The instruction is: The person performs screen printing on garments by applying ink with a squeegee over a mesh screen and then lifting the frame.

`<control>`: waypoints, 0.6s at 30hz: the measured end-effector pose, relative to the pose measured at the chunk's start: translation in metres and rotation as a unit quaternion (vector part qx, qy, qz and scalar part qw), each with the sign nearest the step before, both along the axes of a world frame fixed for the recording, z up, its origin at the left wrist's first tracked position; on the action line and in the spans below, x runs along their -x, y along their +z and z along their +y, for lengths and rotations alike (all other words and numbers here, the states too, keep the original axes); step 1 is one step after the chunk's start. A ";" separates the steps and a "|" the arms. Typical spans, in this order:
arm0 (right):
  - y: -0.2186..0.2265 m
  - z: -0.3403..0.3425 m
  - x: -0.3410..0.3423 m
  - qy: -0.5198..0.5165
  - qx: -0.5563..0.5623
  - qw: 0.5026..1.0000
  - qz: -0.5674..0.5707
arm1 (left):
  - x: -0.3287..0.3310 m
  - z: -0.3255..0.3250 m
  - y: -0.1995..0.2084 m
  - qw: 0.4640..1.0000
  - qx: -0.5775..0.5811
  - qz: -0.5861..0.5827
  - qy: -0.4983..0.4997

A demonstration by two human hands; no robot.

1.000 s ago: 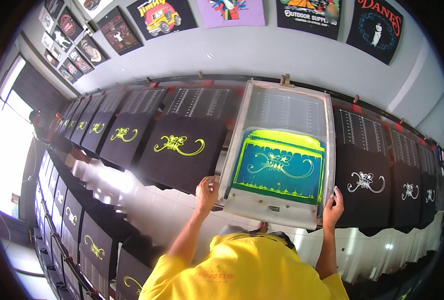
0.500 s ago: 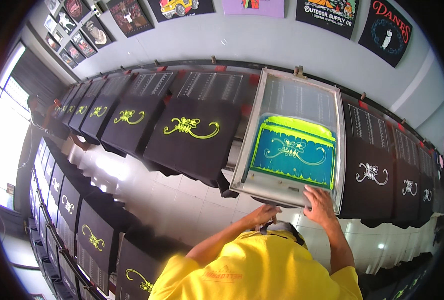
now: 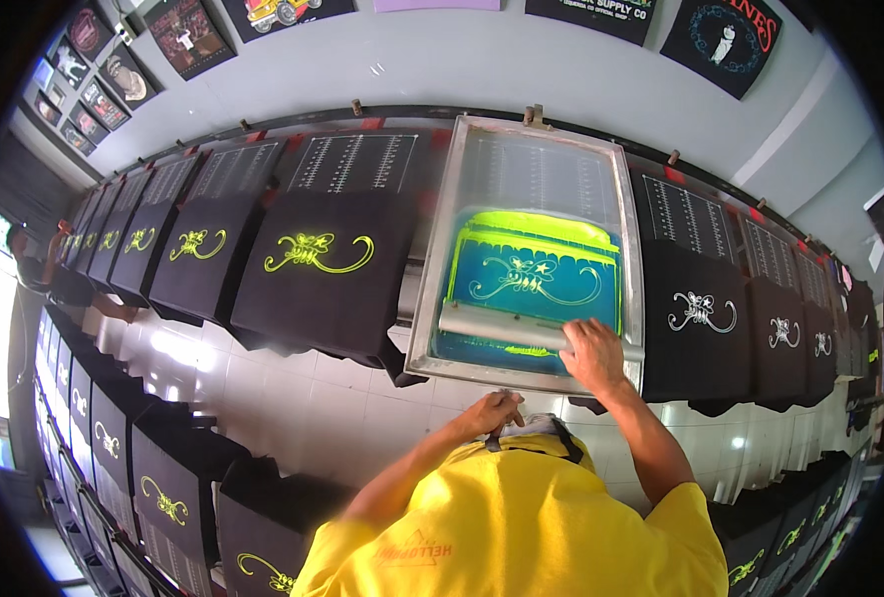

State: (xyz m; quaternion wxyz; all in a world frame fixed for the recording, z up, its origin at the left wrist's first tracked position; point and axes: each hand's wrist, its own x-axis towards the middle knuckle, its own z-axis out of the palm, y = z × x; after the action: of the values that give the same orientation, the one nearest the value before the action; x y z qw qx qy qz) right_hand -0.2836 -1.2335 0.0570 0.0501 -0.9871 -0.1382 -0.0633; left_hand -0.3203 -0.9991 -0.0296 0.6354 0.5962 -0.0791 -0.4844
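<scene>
My right hand (image 3: 593,353) is closed over the right part of a squeegee (image 3: 502,325) with a pale grey metal holder. The squeegee lies crosswise over the near part of a screen-printing frame (image 3: 439,224). Inside that frame, bright yellow-green ink (image 3: 547,229) is banked along the far side of the teal stencil (image 3: 507,264), which shows a scrolled design with stars. Just outside the frame's near edge, my left hand (image 3: 495,410) is closed beside grey cloth at my waist. What its fingers hold, if anything, is hidden.
Left of the frame, black shirts (image 3: 318,289) on a row of boards carry yellow-green prints; those to the right (image 3: 696,338) carry white ones. Another row of shirts (image 3: 168,453) runs along the lower left. At far left stands a person (image 3: 39,274). A rail (image 3: 303,121) borders the far side.
My right hand has moved from the frame's near edge onto the squeegee, which now lies across the near part of the stencil. The view has shifted; my left hand stays near my waist.
</scene>
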 end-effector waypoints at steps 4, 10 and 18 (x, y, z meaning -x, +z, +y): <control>0.005 -0.015 -0.060 0.000 -0.010 1.000 -0.020 | 0.003 -0.021 -0.039 1.000 0.011 -0.001 0.011; -0.006 -0.040 -0.147 0.004 0.002 1.000 -0.028 | 0.015 -0.038 -0.069 0.986 0.021 -0.156 0.062; -0.014 -0.058 -0.187 0.017 -0.002 1.000 -0.019 | 0.010 -0.033 -0.033 0.993 -0.047 -0.086 0.066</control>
State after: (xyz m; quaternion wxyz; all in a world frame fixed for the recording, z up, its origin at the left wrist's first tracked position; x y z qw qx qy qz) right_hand -0.0969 -1.2916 0.0427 0.0503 -0.9831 -0.1558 -0.0814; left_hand -0.3301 -1.0321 -0.0622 0.6278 0.6688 -0.0706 -0.3919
